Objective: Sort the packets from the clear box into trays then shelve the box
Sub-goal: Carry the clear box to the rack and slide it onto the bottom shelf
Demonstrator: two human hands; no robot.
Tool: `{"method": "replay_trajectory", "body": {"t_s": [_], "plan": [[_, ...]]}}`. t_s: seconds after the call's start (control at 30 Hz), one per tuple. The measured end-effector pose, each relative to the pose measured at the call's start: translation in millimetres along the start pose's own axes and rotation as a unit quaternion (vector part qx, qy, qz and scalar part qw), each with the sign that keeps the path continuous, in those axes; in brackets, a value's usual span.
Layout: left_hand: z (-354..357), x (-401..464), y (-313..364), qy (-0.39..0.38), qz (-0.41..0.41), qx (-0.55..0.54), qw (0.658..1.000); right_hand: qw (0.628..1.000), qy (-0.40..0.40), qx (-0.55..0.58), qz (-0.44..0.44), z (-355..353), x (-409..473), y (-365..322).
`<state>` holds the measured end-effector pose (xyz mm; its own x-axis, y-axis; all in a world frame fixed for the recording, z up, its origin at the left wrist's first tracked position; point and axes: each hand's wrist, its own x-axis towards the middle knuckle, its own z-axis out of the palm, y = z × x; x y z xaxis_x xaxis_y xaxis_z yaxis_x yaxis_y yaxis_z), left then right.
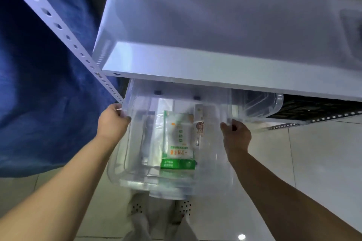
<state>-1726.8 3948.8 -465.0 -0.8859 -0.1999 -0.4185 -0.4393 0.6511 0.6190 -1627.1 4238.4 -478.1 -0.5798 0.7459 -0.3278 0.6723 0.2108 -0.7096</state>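
A clear plastic box (213, 162) sticks out toward me from under a white shelf board (195, 76); its far end is hidden beneath the board. My left hand (112, 121) grips the box's left rim. My right hand (237, 135) grips its right rim. Inside lie a white and green packet (179, 143) with orange print and a narrow white packet (199, 125) with a brown mark beside it. Some clear plastic wrapping lies under them.
A perforated white shelf post (64, 31) runs diagonally at the left, with blue cloth (39, 84) behind it. Another clear box (260, 105) sits on the lower level to the right. Pale floor tiles (313, 152) and my white perforated shoes (137, 207) show below.
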Motion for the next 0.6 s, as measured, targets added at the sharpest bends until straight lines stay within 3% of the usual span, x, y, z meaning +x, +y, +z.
{"method": "replay_trajectory", "body": {"t_s": [0.2,0.33,0.5,0.6], "plan": [[19,18,-3,0.019,0.015,-0.073,0.997,0.999,0.019,0.040,-0.017,32,44,-3],[23,10,-12,0.052,0.024,-0.060,0.997,0.999,0.035,0.027,-0.028,42,62,-10],[35,-25,-40,0.064,-0.056,-0.037,0.996,0.999,-0.011,0.008,-0.047,41,58,-7],[43,-48,-49,0.076,-0.124,-0.082,0.986,0.998,-0.040,-0.039,-0.032,30,25,15]]}}
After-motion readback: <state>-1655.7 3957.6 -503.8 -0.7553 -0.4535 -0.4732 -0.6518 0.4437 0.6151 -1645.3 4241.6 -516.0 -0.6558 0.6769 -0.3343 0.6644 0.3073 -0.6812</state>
